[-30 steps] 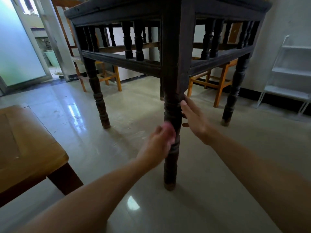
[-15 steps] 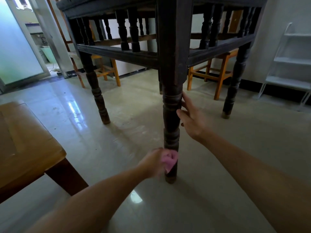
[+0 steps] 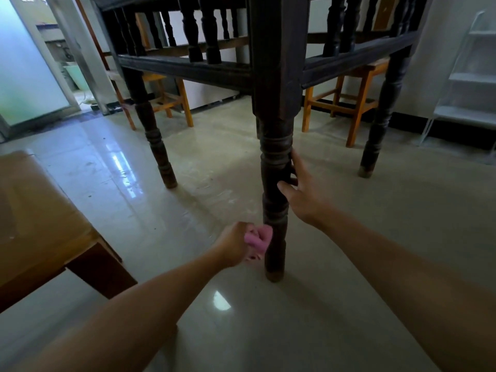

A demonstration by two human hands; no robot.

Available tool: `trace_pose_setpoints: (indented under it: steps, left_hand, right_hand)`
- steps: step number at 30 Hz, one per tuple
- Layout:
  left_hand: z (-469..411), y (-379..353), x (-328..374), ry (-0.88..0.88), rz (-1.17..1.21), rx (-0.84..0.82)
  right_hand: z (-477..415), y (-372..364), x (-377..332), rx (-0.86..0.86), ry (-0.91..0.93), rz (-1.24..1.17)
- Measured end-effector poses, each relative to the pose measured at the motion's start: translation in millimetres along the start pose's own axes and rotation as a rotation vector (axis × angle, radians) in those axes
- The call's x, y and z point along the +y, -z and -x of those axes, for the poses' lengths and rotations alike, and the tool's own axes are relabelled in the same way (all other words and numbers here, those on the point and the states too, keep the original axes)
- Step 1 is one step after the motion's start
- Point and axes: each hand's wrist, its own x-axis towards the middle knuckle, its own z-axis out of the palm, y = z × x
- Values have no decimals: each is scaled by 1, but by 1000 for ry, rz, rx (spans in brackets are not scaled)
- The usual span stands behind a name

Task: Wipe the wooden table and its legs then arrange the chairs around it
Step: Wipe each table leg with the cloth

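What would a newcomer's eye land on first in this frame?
The dark turned table leg dead centre, with both bare hands on it: the left hand presses a pink cloth against its lower part, near the floor, while the right hand steadies it higher up. Next, the orange wooden chairs behind the table by the far wall, and a brown wooden seat at the left edge.
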Motion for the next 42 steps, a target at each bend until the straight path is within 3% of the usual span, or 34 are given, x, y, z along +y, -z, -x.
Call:
trace_pose_setpoints:
  steps: [4, 5, 6, 8, 9, 10, 11, 13, 14, 16, 18, 21, 23, 25, 27, 29, 31, 33, 37, 40, 42]
  left_hand:
    - [-22, 28, -1, 58, 208, 535]
    - [-23, 26, 5, 19, 256, 529]
    - [-23, 17, 8, -46, 276, 422]
    - [-14, -18, 6, -68, 151, 4]
    - [-8, -36, 0, -18, 67, -230]
    - [-5, -47, -6, 60, 31, -363]
    - [-5, -50, -9, 155, 112, -387]
    - [-13, -37, -12, 237, 449, -210]
    - [-18, -25, -11, 181, 490, -60]
    - [-28, -1, -14, 31, 302, 289]
    - [-33, 6, -14, 15, 121, 544]
    - [-28, -15, -11, -126, 177, 309]
    - [-21, -31, -25, -69, 123, 66]
    - [-15, -35, -44, 101, 74, -247]
    - [-19, -27, -57, 130, 55, -119]
    - [-29, -15, -55, 98, 274, 129]
    - [-38, -11, -44, -11, 275, 310]
    - [-38, -28, -37, -34, 306, 212]
    - [-32, -50, -58, 8, -133, 15]
    - [-42, -24, -68, 96, -39, 132]
    - [-51, -11, -68, 87, -63, 312]
  right_hand:
    - [-1, -2, 0, -11, -4, -11]
    - [0, -3, 1, -10, -1, -11]
    - [0, -4, 1, -4, 3, -10]
    - [0, -7, 2, 20, 17, -23]
    - [0, -8, 2, 29, 22, -36]
    - [0, -8, 2, 37, 24, -47]
    - [-1, -8, 3, 43, 27, -51]
    - [-1, -8, 4, 45, 38, -41]
    - [-1, -8, 5, 42, 44, -29]
    - [-1, -9, 8, 42, 57, -2]
    - [-1, -12, 11, 54, 75, 8]
    - [-1, -18, 15, 105, 106, 20]
    - [-1, -22, 18, 135, 110, 7]
    - [-2, -24, 23, 138, 95, -23]
    - [-5, -25, 28, 109, 63, -61]
    - [-5, -29, 34, 77, 29, -81]
    - [-3, -35, 40, 75, -5, -89]
    - [-3, -41, 46, 99, -24, -62]
    - [-4, -45, 54, 138, -20, -53]
    - [-6, -43, 57, 131, -3, -21]
    - [-6, -45, 62, 102, -12, -1]
